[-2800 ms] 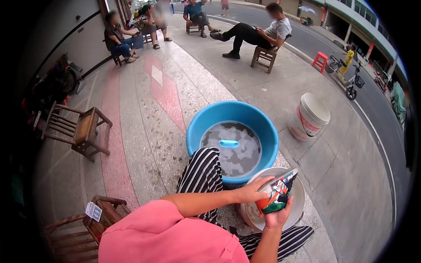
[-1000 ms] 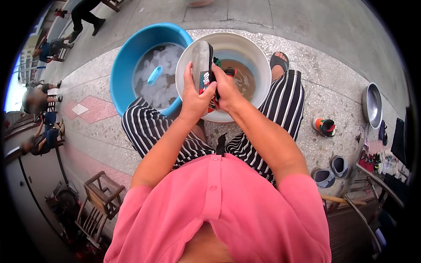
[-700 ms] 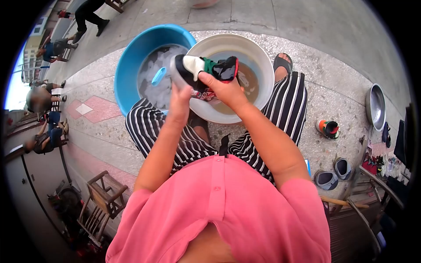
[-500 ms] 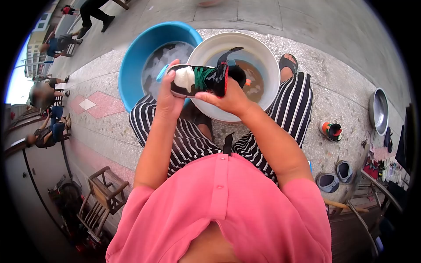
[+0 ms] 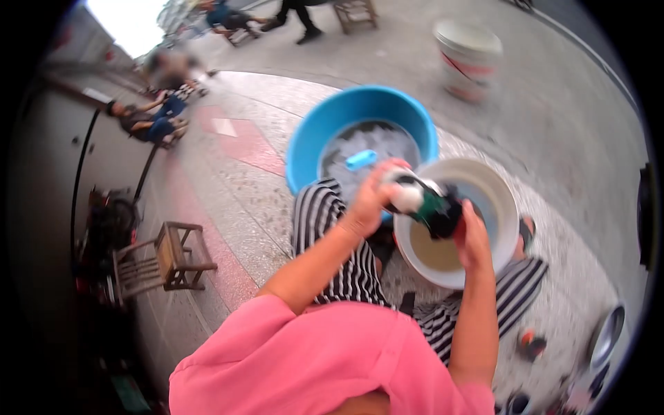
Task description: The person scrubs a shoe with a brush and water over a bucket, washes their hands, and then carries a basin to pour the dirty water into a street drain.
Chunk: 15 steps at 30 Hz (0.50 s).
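Observation:
A dark shoe (image 5: 434, 209) with a white toe and green laces is held between both hands, blurred by motion. My left hand (image 5: 377, 196) grips its toe end, and my right hand (image 5: 473, 235) is closed on the heel end. Beneath the shoe stands a white bucket (image 5: 508, 242) with murky water inside. Beside it on the left, a blue basin (image 5: 304, 158) contains sudsy water, and a light-blue brush (image 5: 361, 160) floats there. Another shoe (image 5: 532, 344), orange and dark, rests on the ground at the lower right.
A lidded white bucket (image 5: 467, 62) stands at the upper right. A metal bowl (image 5: 607, 337) lies at the right edge. On the left is a wooden chair (image 5: 169, 257). Several seated people are farther back, one person (image 5: 145, 123) near the wall.
The view has swung, so both tubs appear farther right. Still in both hands, the shoe has tilted, its heel end now lower than its toe.

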Available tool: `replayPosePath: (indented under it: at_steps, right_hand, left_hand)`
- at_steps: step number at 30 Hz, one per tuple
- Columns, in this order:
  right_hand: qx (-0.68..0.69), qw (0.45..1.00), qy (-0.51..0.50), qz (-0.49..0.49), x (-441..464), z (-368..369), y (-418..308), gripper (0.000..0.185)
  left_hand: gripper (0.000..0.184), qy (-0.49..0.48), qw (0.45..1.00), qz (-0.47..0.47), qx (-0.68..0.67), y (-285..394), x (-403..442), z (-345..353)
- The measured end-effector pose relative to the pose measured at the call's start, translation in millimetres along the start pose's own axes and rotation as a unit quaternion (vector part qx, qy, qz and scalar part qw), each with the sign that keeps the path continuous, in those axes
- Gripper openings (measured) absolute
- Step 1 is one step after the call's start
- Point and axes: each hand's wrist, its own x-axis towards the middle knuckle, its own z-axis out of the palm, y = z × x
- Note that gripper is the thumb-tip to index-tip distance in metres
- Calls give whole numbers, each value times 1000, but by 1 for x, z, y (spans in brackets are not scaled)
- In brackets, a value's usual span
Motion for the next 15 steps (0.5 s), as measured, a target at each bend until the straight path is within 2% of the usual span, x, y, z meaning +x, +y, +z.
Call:
replayPosePath:
  at_steps: [2,4,5,6,8,11,15]
  right_hand:
    - [54,997,51,-19,-1,16,1,36]
    - [129,990,18,-49,3,12,-4,39]
    - [164,984,2,-66,4,11,-5,39]
    - [165,985,2,-51,3,14,-5,38]
    - [172,985,4,-26,2,17,-4,36]
    - [148,989,-28,12,14,0,19,42]
    - [118,992,-31,21,9,5,20,45]
  left_hand:
    - [54,-30,998,-24,46,2,-6,10]
    - [51,-71,992,-67,86,-4,-9,18]
    - [50,-101,980,-69,154,-2,-11,17]
    - [49,-118,956,-5,267,-11,-11,14]
    - [42,-84,965,31,247,-24,-9,12]
    - [31,-106,935,79,328,-10,-6,28]
    - [26,-77,934,88,337,-14,-12,30]
